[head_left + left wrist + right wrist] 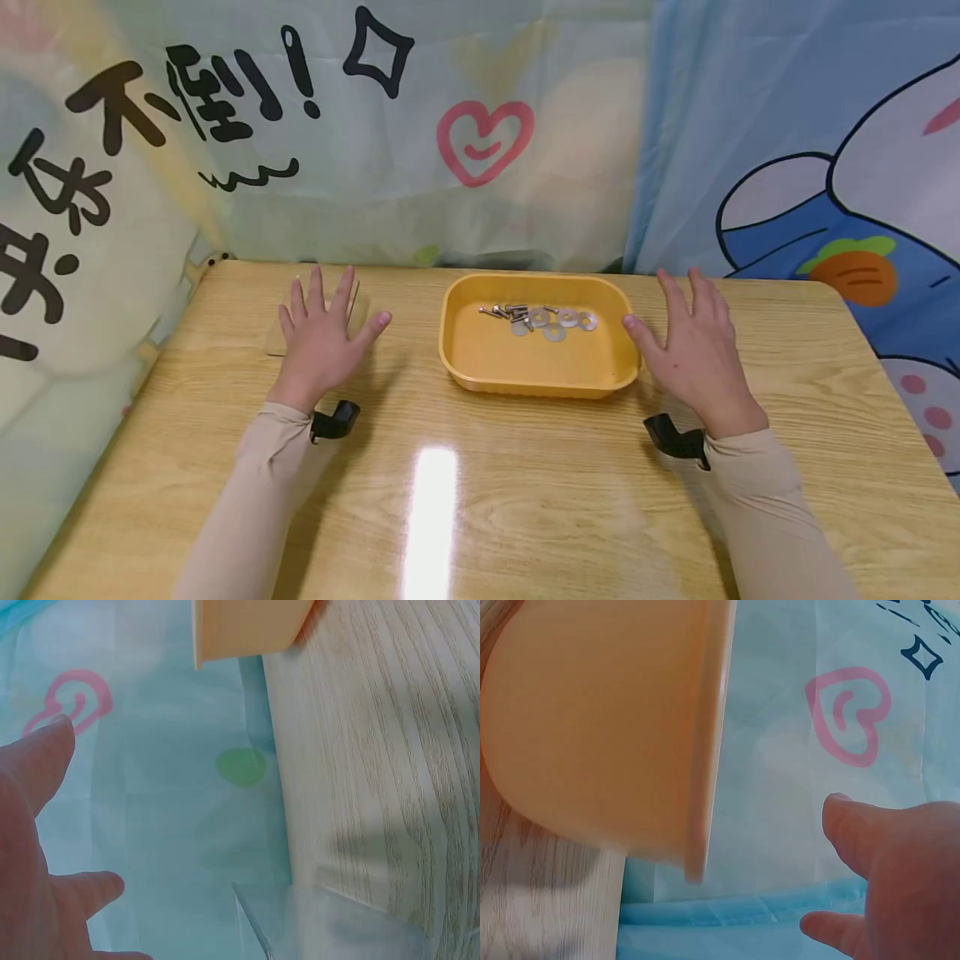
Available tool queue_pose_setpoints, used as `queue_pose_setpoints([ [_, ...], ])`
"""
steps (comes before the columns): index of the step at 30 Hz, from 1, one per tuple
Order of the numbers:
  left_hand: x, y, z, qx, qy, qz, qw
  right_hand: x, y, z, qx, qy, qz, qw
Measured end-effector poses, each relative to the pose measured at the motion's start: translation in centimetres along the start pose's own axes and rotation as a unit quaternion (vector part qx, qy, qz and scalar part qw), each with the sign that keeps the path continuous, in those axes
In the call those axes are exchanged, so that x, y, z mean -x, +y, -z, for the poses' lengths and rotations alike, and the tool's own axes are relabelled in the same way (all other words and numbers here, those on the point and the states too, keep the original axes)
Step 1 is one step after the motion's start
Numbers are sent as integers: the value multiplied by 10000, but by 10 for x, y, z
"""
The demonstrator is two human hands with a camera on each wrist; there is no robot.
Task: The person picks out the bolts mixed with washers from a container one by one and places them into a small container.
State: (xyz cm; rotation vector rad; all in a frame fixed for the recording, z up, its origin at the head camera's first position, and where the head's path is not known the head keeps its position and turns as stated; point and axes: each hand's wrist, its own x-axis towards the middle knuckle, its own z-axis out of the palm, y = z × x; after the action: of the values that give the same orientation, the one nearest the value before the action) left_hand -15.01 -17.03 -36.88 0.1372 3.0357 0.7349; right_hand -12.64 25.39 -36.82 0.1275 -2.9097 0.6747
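Observation:
A yellow plastic tray point(540, 371) stands toward the back of the wooden table, with several small metal bolts point(513, 312) and flat washers point(554, 332) in it. My left hand point(318, 342) is spread over the table left of the tray and holds nothing. Partly hidden behind that hand is a clear plastic container point(273, 340), whose edge also shows in the left wrist view. My right hand point(693, 354), fingers spread and holding nothing, is just right of the tray; its thumb appears near the tray's right rim, contact unclear. The tray's side point(592, 727) fills much of the right wrist view.
Printed cloth point(570, 167) hangs behind the table's back edge and along its left side. The wooden tabletop point(540, 500) stretches toward me, with a bright light reflection. A black wrist mount point(335, 420) sits on the left wrist, another point(677, 439) on the right.

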Motion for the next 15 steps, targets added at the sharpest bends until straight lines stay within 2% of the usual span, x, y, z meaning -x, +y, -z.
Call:
queue_pose_setpoints([
  [5,-1,-2,2,104,112,-39,9999,-1,-3,-1,-103,73,96,9999],
  [15,4,-15,5,251,275,181,9991,1,-14,-4,-286,356,406,9981],
])
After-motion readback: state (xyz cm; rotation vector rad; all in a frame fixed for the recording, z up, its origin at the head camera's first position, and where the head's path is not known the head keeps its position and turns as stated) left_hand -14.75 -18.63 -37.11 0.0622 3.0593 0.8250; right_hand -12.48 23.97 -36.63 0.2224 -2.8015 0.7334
